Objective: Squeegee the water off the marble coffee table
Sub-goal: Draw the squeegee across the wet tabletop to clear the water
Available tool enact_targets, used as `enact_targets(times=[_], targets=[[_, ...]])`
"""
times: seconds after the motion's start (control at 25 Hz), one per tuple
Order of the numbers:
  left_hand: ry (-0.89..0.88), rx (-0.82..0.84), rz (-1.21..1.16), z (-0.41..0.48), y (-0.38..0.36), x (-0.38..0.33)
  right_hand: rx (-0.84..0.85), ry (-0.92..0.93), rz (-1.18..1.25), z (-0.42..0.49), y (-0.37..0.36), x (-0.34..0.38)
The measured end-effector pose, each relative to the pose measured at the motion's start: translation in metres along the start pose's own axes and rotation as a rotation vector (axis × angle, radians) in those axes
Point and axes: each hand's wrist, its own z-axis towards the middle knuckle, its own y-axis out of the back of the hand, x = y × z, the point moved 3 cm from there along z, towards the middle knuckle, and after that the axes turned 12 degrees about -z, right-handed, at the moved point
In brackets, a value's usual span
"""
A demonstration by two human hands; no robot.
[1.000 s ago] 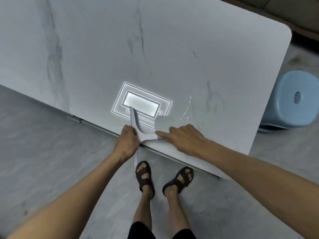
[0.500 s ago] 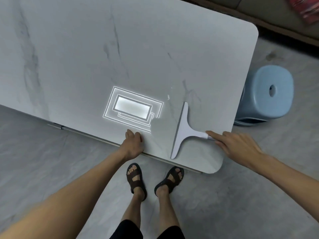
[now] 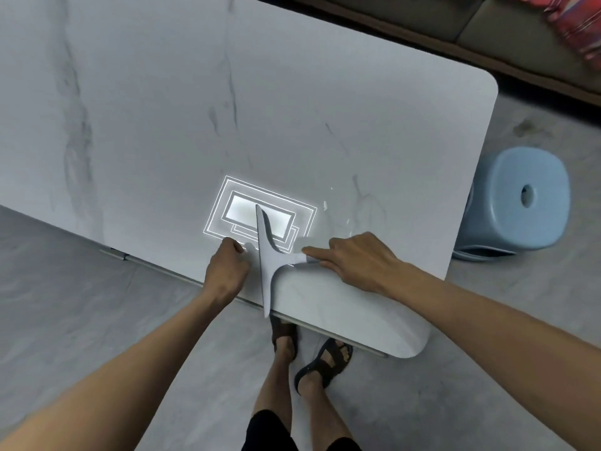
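Note:
The marble coffee table [image 3: 292,102] is pale grey with dark veins and fills the upper part of the view. A white T-shaped squeegee [image 3: 265,258] lies on its near edge, its blade running front to back and poking past the edge. My right hand [image 3: 354,260] grips the squeegee's handle from the right. My left hand [image 3: 224,266] rests curled on the table's near edge, just left of the blade. A few shiny water drops [image 3: 340,209] sit on the marble to the right of the blade. A ceiling light's reflection [image 3: 240,209] shines behind the blade.
A light blue plastic stool [image 3: 517,203] stands on the floor off the table's right end. A sofa [image 3: 487,30] with a red patterned cloth [image 3: 582,24] runs behind the table. My sandalled feet [image 3: 309,346] stand on the grey floor at the near edge.
Half a second ago the squeegee lay further right, near the table's right end. My right hand has drawn it left until its blade is beside my left hand.

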Motion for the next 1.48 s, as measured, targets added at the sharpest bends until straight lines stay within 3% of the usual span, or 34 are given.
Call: enact_targets(times=[0.16, 0.36, 0.64, 0.84, 1.04, 1.2, 1.48], targets=[[-0.008, 0.066, 0.011, 0.028, -0.015, -0.02, -0.029, -0.15, 0.041, 0.019, -0.007, -0.043], [-0.155, 0.159, 0.122, 0.036, -0.048, -0.065, 0.018, -0.483, 0.134, -0.052, -0.022, -0.104], [-0.318, 0.352, 0.357, 0.036, -0.097, -0.095, 0.072, -0.759, 0.242, -0.166, -0.019, -0.093], [-0.21, 0.356, 0.337, 0.047, -0.103, -0.101, -0.079, -0.874, 0.326, -0.095, 0.004, -0.129], [-0.137, 0.452, 0.417, 0.057, -0.112, -0.094, -0.021, -0.948, 0.429, -0.024, -0.002, -0.148], [-0.147, 0.442, 0.424, 0.057, -0.115, -0.096, -0.055, -0.926, 0.42, -0.071, -0.015, -0.113], [-0.277, 0.405, 0.393, 0.034, -0.105, -0.089, 0.17, -0.953, 0.423, -0.168, -0.018, -0.055]])
